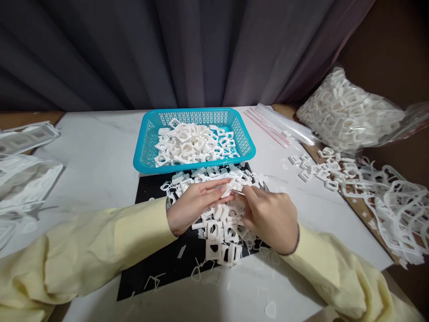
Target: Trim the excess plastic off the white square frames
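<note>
Small white piece (227,191), partly hidden, pinched in left hand (197,202), slim metallic tool (238,192), jutting from right hand (271,217), tip at piece

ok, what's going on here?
A person's left hand holds a small white part above a pile of white pieces on a black mat. The right hand grips a thin metal tool, its tip at that part. More pieces lie in the blue basket behind and a clear bag at far right.

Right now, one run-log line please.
left hand: holding small white part | right hand: slim metal tool at part | below: white pieces, black mat | beyond: turquoise basket holding white frames
</note>
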A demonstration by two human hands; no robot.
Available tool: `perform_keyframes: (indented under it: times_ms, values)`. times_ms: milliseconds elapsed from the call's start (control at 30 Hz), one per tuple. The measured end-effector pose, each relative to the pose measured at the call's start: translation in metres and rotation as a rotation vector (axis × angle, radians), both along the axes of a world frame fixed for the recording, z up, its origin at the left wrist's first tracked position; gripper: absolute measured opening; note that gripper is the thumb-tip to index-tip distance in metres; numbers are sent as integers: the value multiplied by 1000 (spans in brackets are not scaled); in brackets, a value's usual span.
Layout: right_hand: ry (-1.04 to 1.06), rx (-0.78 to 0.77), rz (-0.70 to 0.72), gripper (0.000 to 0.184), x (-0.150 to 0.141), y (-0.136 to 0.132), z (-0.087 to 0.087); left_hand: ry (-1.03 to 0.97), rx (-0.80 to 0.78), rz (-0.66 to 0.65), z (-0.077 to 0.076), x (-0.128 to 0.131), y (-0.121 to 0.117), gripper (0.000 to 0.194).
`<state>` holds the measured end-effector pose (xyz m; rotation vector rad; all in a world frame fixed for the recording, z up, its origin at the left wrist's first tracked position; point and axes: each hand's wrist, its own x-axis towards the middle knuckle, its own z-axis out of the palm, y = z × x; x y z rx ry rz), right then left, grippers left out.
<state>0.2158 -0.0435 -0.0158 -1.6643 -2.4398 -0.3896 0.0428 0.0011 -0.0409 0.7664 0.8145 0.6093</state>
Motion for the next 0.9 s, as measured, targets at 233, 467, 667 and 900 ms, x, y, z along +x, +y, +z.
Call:
perform_keyframes:
  times_ms: [233,467,667,900]
  values:
    - [-44,83,-71,7,13,-1,5,48,28,55,6,3,0,31]
    - [-7,134,-189,10,44,11,20,49,-6,52,8,0,1,30]
    - [77,11,242,18,37,9,20,-30,-1,9,3,-1,3,34]
    - [93,160,339,14,30,8,12,-90,24,-12,0,-1,3,30]
